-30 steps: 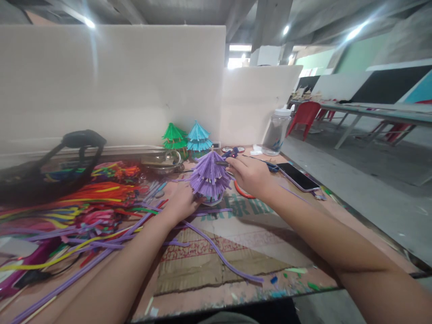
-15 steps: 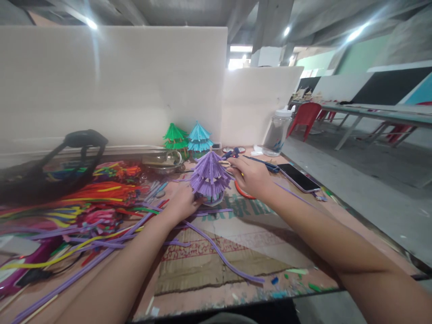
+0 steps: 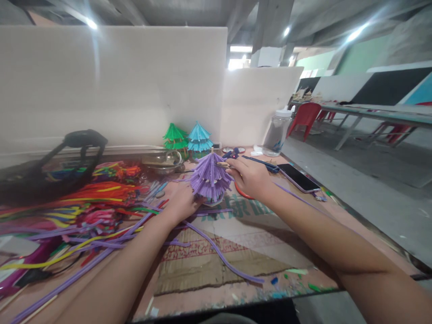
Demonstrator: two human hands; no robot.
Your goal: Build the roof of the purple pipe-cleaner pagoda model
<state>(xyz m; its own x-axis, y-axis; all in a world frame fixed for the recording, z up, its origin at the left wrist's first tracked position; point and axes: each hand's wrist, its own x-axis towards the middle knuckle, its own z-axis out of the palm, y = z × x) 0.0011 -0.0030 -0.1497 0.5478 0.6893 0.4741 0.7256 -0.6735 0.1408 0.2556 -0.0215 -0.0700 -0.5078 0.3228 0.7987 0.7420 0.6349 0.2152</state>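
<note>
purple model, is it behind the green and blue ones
No, the purple model stands in front of the green model and blue model.

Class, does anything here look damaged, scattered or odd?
Yes: the near edge of the flat brown cardboard sheet looks ragged, perhaps torn; small green and blue scraps litter the pink tabletop beside it. The purple tiered tree model stands upright.

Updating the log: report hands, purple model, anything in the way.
Purple model upright. Left hand at its base. Right hand holding slim tool by upper tier. Loose strip in front.
</note>
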